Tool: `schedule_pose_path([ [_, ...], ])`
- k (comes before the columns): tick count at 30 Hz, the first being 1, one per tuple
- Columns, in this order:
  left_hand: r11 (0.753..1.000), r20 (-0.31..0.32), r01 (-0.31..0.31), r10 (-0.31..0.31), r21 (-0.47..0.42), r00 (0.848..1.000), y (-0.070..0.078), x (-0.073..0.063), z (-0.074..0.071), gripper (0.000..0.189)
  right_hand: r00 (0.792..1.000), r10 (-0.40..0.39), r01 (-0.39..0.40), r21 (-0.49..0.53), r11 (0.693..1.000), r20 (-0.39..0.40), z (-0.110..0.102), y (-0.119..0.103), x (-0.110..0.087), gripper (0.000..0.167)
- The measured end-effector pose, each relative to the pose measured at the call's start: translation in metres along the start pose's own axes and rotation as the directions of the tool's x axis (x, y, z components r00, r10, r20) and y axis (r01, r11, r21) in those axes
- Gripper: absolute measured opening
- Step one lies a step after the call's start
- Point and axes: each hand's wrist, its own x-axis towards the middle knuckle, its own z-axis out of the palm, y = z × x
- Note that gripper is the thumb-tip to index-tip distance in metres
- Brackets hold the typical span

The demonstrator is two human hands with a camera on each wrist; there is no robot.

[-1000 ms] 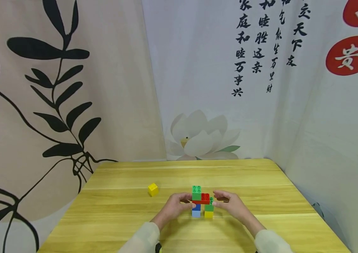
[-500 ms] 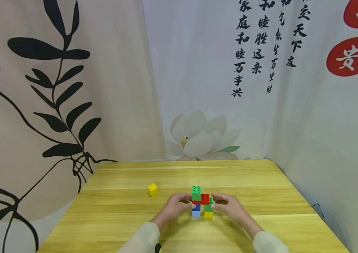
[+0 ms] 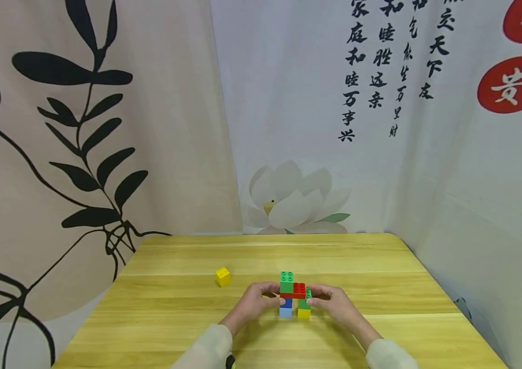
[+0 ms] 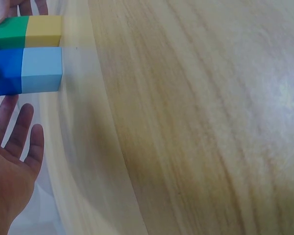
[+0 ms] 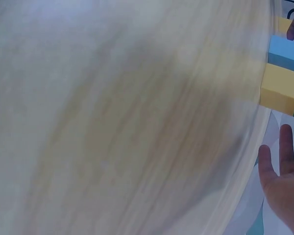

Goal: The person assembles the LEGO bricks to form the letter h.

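In the head view a small arch of toy building bricks stands on the table, with a long red brick (image 3: 299, 290) bridging two columns. The left column has a light blue brick (image 3: 285, 312) under a blue brick (image 4: 7, 72); the right has a yellow brick (image 3: 304, 313) under a green brick (image 3: 304, 304). Another green brick (image 3: 286, 282) sits on the red one's left end. My left hand (image 3: 255, 303) pinches the blue brick, thumb on its near face. My right hand (image 3: 337, 303) holds the right column's green brick between thumb and fingers; its far fingertips are hidden.
A loose yellow brick (image 3: 222, 277) lies on the wooden table (image 3: 173, 307), to the left and behind the arch. Printed curtains (image 3: 173, 128) hang behind the table and along its sides.
My right hand has moved slightly left and closed in on the green brick of the right column. The left hand and the arch have hardly moved.
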Motion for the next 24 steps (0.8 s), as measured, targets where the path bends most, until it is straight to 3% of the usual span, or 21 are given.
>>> schedule_pose_path([
  [13, 1.0, 0.044, -0.017, 0.017, 0.002, 0.999, -0.013, -0.01, -0.003, 0.031, 0.999, 0.019, -0.019, -0.01, 1.0, 0.029, 0.002, 0.0, 0.0, 0.053],
  [24, 0.998, 0.001, -0.062, 0.062, 0.033, 0.998, -0.025, -0.011, -0.018, 0.035, 0.999, 0.01, -0.01, -0.011, 1.0, 0.035, 0.002, -0.006, -0.004, 0.048],
])
